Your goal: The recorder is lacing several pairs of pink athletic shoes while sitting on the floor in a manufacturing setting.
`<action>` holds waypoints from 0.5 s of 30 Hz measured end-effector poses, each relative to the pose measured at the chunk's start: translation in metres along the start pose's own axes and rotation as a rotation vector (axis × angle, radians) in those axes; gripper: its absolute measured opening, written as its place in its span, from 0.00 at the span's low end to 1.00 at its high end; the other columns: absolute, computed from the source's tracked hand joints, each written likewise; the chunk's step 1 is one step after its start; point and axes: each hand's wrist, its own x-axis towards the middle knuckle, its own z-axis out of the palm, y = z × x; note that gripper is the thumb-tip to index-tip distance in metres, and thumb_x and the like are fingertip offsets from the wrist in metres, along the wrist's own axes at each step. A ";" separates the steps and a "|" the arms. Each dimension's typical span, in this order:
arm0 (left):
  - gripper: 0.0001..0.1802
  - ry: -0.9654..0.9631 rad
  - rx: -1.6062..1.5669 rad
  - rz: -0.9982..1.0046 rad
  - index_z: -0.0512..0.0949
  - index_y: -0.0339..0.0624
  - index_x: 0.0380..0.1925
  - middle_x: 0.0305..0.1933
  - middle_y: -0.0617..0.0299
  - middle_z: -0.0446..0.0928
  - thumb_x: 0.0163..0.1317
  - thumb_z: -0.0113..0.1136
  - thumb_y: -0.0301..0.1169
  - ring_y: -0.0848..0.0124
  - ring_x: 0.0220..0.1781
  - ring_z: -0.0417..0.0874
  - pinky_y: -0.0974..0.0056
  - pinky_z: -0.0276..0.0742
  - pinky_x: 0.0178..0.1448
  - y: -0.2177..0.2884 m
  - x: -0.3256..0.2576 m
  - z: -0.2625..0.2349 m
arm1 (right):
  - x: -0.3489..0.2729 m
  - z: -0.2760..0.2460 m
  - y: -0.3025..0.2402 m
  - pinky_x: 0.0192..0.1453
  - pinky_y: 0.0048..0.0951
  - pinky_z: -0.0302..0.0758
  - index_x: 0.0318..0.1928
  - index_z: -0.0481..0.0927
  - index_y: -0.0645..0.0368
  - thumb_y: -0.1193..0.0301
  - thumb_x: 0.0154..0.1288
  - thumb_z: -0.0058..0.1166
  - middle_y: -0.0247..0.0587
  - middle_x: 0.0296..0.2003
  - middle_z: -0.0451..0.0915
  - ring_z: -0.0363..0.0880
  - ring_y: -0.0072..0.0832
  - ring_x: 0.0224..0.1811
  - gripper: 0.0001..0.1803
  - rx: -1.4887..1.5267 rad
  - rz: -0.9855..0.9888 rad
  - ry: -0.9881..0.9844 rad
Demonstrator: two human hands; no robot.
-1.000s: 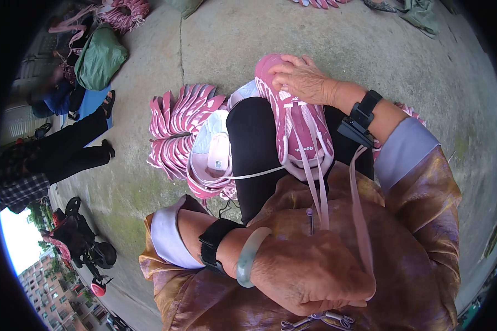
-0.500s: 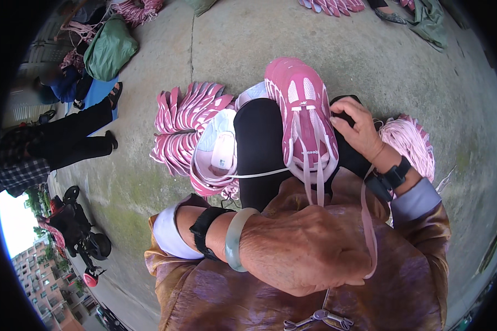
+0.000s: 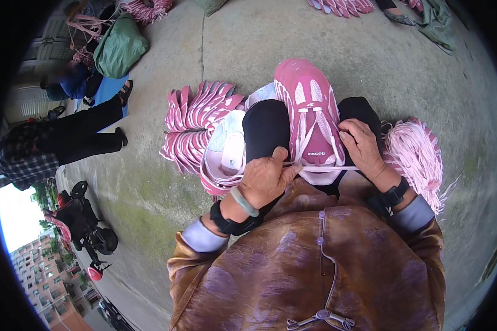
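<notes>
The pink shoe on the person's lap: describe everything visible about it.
The pink shoe is an unfinished-looking sneaker upper in pink mesh-like fabric with white stripes and paler panels. It lies lengthwise between the knees, toe pointing away from the person, top side up. The left hand rests at its near left edge, thumb against it; the right hand lies on its right side. A thin pale lace runs straight across its near end between the two hands. Its underside is hidden.

Bare concrete ground [image 3: 292, 33] carries a fanned stack of pink shoe uppers [image 3: 196, 118] left of the left hand [image 3: 266, 179] and a bundle of pink laces [image 3: 419, 154] right of the right hand [image 3: 363, 146].
</notes>
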 end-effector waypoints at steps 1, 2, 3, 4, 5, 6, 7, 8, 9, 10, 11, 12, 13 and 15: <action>0.20 0.042 0.111 -0.030 0.68 0.36 0.31 0.16 0.51 0.70 0.54 0.57 0.44 0.52 0.18 0.74 0.58 0.68 0.22 -0.001 -0.001 0.006 | 0.001 0.000 -0.001 0.43 0.32 0.67 0.36 0.71 0.62 0.73 0.55 0.48 0.45 0.33 0.73 0.72 0.41 0.37 0.09 0.017 0.026 0.027; 0.24 0.085 0.222 -0.060 0.68 0.35 0.31 0.15 0.50 0.71 0.52 0.57 0.48 0.52 0.20 0.75 0.56 0.69 0.23 -0.002 -0.002 0.013 | 0.002 0.001 -0.002 0.43 0.32 0.68 0.37 0.71 0.63 0.74 0.55 0.48 0.45 0.34 0.73 0.72 0.41 0.38 0.09 0.033 0.052 0.053; 0.27 0.083 0.278 -0.007 0.67 0.34 0.32 0.15 0.50 0.73 0.53 0.52 0.52 0.53 0.20 0.77 0.56 0.71 0.23 -0.008 -0.001 0.023 | 0.005 0.003 -0.002 0.44 0.30 0.69 0.38 0.70 0.64 0.73 0.58 0.46 0.47 0.34 0.73 0.73 0.40 0.39 0.09 0.145 0.113 0.072; 0.25 0.136 0.334 0.022 0.68 0.34 0.31 0.14 0.51 0.73 0.54 0.52 0.51 0.54 0.19 0.76 0.56 0.71 0.21 -0.013 0.001 0.032 | 0.010 0.007 0.000 0.44 0.30 0.69 0.38 0.70 0.64 0.73 0.58 0.46 0.47 0.34 0.73 0.73 0.40 0.39 0.09 0.148 0.102 0.068; 0.24 0.144 0.298 -0.037 0.67 0.35 0.29 0.14 0.50 0.72 0.55 0.52 0.49 0.52 0.18 0.75 0.55 0.70 0.20 -0.017 0.003 0.040 | 0.016 0.009 0.002 0.44 0.29 0.69 0.39 0.70 0.64 0.73 0.59 0.45 0.47 0.34 0.73 0.73 0.39 0.39 0.09 0.204 0.156 0.084; 0.23 0.147 0.259 -0.093 0.67 0.35 0.27 0.13 0.49 0.71 0.55 0.52 0.48 0.50 0.17 0.75 0.54 0.69 0.20 -0.016 0.006 0.043 | 0.020 0.012 0.005 0.44 0.28 0.69 0.41 0.69 0.65 0.72 0.61 0.44 0.47 0.34 0.73 0.73 0.37 0.40 0.10 0.259 0.215 0.101; 0.23 0.152 0.263 -0.094 0.67 0.35 0.27 0.13 0.49 0.71 0.55 0.52 0.48 0.50 0.17 0.75 0.54 0.69 0.20 -0.016 0.007 0.044 | 0.024 0.014 0.012 0.45 0.27 0.68 0.43 0.69 0.65 0.66 0.64 0.42 0.47 0.37 0.73 0.74 0.33 0.40 0.15 0.267 0.276 0.073; 0.21 0.184 0.262 -0.108 0.67 0.35 0.26 0.13 0.48 0.71 0.57 0.51 0.46 0.50 0.17 0.75 0.54 0.69 0.20 -0.015 0.009 0.043 | 0.033 0.020 0.022 0.45 0.27 0.68 0.43 0.69 0.65 0.66 0.64 0.42 0.47 0.37 0.73 0.74 0.33 0.40 0.15 0.270 0.269 0.074; 0.19 0.208 0.255 -0.114 0.67 0.35 0.25 0.13 0.48 0.71 0.58 0.50 0.44 0.50 0.17 0.75 0.54 0.69 0.20 -0.014 0.009 0.045 | 0.040 0.025 0.035 0.46 0.28 0.68 0.45 0.68 0.65 0.62 0.64 0.41 0.46 0.38 0.74 0.73 0.33 0.41 0.18 0.366 0.407 0.087; 0.19 0.209 0.253 -0.110 0.67 0.35 0.25 0.13 0.48 0.71 0.58 0.50 0.44 0.50 0.17 0.75 0.54 0.69 0.20 -0.013 0.008 0.046 | 0.050 0.027 0.041 0.47 0.29 0.67 0.46 0.68 0.65 0.58 0.64 0.40 0.46 0.40 0.74 0.72 0.32 0.43 0.21 0.464 0.544 0.098; 0.18 0.217 0.258 -0.157 0.67 0.35 0.25 0.13 0.48 0.71 0.58 0.50 0.43 0.50 0.17 0.75 0.54 0.69 0.20 -0.013 0.007 0.047 | 0.058 0.032 0.045 0.51 0.30 0.66 0.50 0.68 0.64 0.52 0.63 0.39 0.46 0.45 0.73 0.70 0.32 0.47 0.28 0.568 0.673 0.100; 0.18 0.227 0.270 -0.206 0.67 0.35 0.25 0.13 0.48 0.71 0.58 0.50 0.41 0.50 0.17 0.75 0.54 0.69 0.20 -0.014 0.007 0.048 | 0.067 0.040 0.052 0.51 0.30 0.66 0.50 0.68 0.64 0.52 0.63 0.39 0.46 0.45 0.73 0.70 0.32 0.47 0.28 0.571 0.668 0.102; 0.15 0.220 0.293 -0.203 0.67 0.37 0.24 0.15 0.49 0.73 0.59 0.49 0.39 0.54 0.17 0.76 0.56 0.72 0.21 -0.015 0.007 0.048 | 0.074 0.048 0.060 0.52 0.31 0.65 0.52 0.67 0.64 0.51 0.62 0.39 0.46 0.47 0.72 0.70 0.33 0.48 0.29 0.717 0.807 0.131; 0.15 0.229 0.277 -0.199 0.67 0.37 0.24 0.15 0.49 0.73 0.59 0.48 0.39 0.53 0.17 0.76 0.55 0.71 0.21 -0.017 0.006 0.048 | 0.086 0.060 0.075 0.56 0.37 0.63 0.55 0.64 0.62 0.48 0.62 0.37 0.47 0.53 0.67 0.65 0.36 0.54 0.32 0.935 1.052 0.113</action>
